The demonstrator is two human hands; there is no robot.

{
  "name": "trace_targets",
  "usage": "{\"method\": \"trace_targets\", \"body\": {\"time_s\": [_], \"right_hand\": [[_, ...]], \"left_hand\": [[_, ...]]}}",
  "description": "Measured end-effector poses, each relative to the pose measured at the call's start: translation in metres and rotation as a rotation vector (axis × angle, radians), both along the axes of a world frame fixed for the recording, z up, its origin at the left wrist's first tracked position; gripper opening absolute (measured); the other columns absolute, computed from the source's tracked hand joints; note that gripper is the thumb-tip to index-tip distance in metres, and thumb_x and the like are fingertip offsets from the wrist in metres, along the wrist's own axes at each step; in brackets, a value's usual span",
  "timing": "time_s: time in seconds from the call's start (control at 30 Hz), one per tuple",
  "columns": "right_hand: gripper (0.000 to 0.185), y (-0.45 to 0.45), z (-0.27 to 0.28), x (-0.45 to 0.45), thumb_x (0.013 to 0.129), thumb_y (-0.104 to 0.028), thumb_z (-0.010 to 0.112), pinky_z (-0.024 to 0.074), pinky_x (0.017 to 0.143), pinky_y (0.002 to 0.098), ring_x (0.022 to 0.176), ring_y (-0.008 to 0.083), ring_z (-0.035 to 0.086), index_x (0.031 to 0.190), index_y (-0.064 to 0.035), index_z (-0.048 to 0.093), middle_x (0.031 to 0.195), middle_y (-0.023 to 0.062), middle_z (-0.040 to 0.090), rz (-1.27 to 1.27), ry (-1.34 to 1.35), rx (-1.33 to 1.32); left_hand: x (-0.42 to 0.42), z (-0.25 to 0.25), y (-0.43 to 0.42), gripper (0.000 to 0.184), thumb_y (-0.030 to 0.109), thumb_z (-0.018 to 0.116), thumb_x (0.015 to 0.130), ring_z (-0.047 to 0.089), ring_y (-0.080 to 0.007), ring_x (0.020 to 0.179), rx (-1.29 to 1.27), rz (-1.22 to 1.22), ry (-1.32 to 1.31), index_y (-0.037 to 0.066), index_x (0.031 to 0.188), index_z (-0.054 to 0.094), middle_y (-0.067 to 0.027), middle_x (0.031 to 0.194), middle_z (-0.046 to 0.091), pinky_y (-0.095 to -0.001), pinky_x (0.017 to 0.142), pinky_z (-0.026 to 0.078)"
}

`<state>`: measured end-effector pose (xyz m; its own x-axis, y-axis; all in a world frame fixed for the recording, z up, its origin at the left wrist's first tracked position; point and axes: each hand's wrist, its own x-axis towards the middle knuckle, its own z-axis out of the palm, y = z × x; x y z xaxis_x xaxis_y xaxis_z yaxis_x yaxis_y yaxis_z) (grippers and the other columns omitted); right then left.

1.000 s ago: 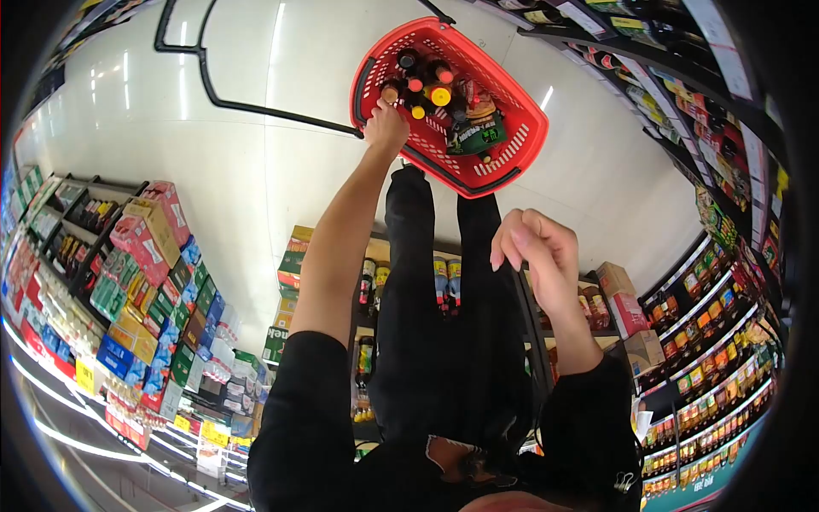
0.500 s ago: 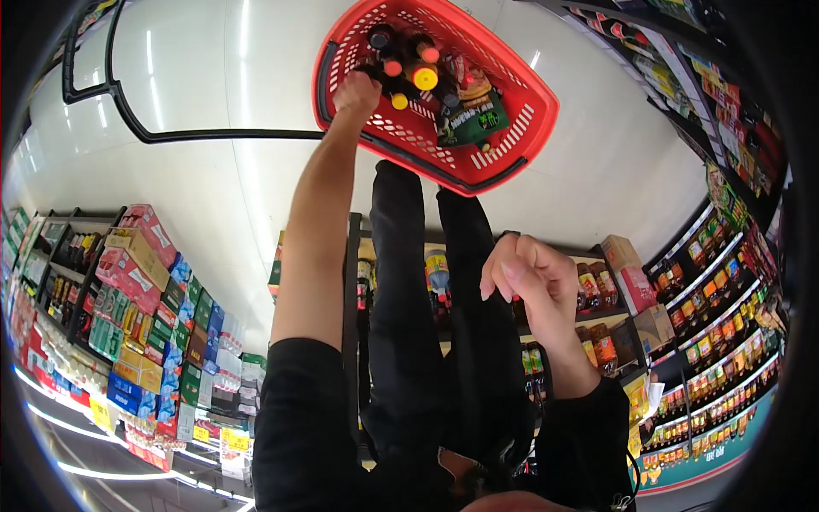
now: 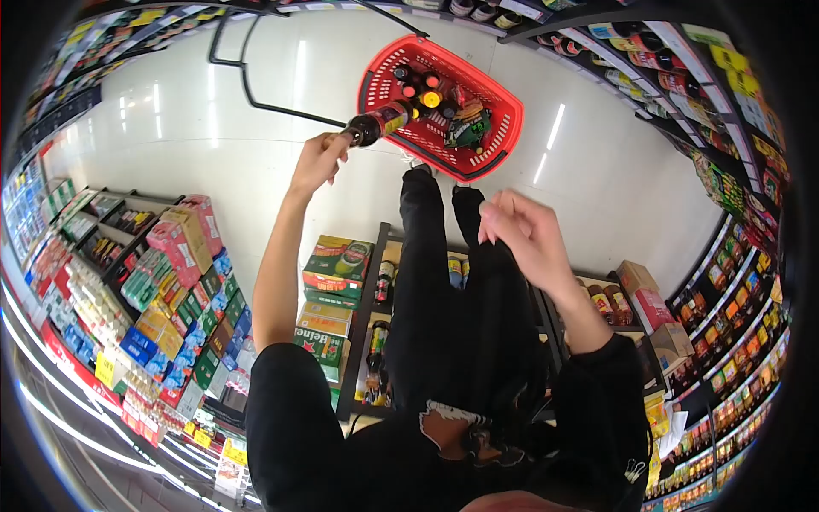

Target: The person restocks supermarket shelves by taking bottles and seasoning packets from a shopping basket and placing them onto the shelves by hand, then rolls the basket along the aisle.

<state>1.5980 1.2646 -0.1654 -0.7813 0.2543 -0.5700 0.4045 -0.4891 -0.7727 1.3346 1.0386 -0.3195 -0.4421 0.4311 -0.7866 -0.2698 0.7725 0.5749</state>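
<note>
My left hand (image 3: 320,162) grips the neck end of a dark bottle (image 3: 388,119) with a coloured label. The bottle lies tilted beside and over the left rim of a red shopping basket (image 3: 503,128) on the floor. Inside the basket are several dark bottles with red and yellow caps, among them a yellow cap (image 3: 432,99), and a green packet (image 3: 469,130). My right hand (image 3: 525,230) hovers over my right leg, fingers curled in, with nothing visible in it.
A long black handle (image 3: 290,111) extends left from the basket. Stacked drink cartons (image 3: 192,235) stand at left, and beer boxes (image 3: 337,264) sit beside a low shelf near my legs. Bottle-filled shelves (image 3: 725,282) curve along the right. Pale tiled floor (image 3: 614,183) surrounds the basket.
My left hand has come out of the basket, moving left and down in view with a dark bottle. The basket appears smaller and farther off. My right hand stays curled.
</note>
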Motion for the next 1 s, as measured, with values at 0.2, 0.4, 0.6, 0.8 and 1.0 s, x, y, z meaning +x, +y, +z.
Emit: {"method": "trace_targets", "body": {"time_s": [0.2,0.4,0.6,0.8,1.0], "right_hand": [[0.035,0.032,0.054,0.002,0.101,-0.02,0.058,0.0496,0.084,0.0298,0.092,0.0125,0.061,0.13,-0.0043,0.048,0.114,0.0045,0.057,0.228,0.079,0.305],[0.075,0.044,0.107,0.027,0.098,-0.05,0.055,0.058,0.077,0.0362,0.094,0.0286,0.068,0.151,-0.0039,0.029,0.126,0.0178,0.057,0.405,0.307,-0.174],[0.084,0.033,0.141,0.043,0.093,-0.051,0.062,0.0607,0.067,0.0367,0.087,0.0283,0.07,0.152,-0.0009,0.028,0.118,0.0201,0.063,0.674,0.438,-0.545],[0.041,-0.009,0.151,0.049,0.092,-0.036,0.069,0.0517,0.084,0.0319,0.091,0.0161,0.066,0.112,-0.0019,0.059,0.099,0.0084,0.068,0.689,0.412,-0.124],[0.047,-0.014,0.131,0.06,0.088,-0.036,0.073,0.0503,0.087,0.0301,0.094,0.0138,0.065,0.117,-0.0026,0.058,0.099,0.006,0.069,0.576,0.305,0.001]], "left_hand": [[0.025,0.223,-0.027,0.047,0.032,0.061,0.094,0.043,-0.0063,0.044,0.177,0.028,-0.076,-0.01,0.117,0.061,-0.0026,0.064,0.055,-0.0217,0.04,0.035],[0.057,0.32,-0.038,0.064,0.035,0.067,0.082,0.047,-0.0094,0.045,0.654,-0.045,-0.138,-0.014,0.123,0.057,-0.0087,0.07,0.061,-0.0235,0.042,0.039],[0.093,0.345,-0.009,0.069,0.042,0.068,0.082,0.053,-0.0119,0.049,0.987,0.103,-0.115,-0.014,0.121,0.057,-0.005,0.067,0.058,-0.0262,0.045,0.047],[0.133,0.338,0.057,0.053,0.045,0.043,0.104,0.062,-0.011,0.1,0.73,0.37,0.205,0.002,0.134,0.054,-0.0093,0.126,0.064,-0.0273,0.082,0.05],[0.138,0.311,0.059,0.056,0.049,0.042,0.104,0.061,-0.0095,0.09,0.681,0.389,0.24,0.001,0.128,0.058,-0.0066,0.113,0.068,-0.0257,0.07,0.048]]}}
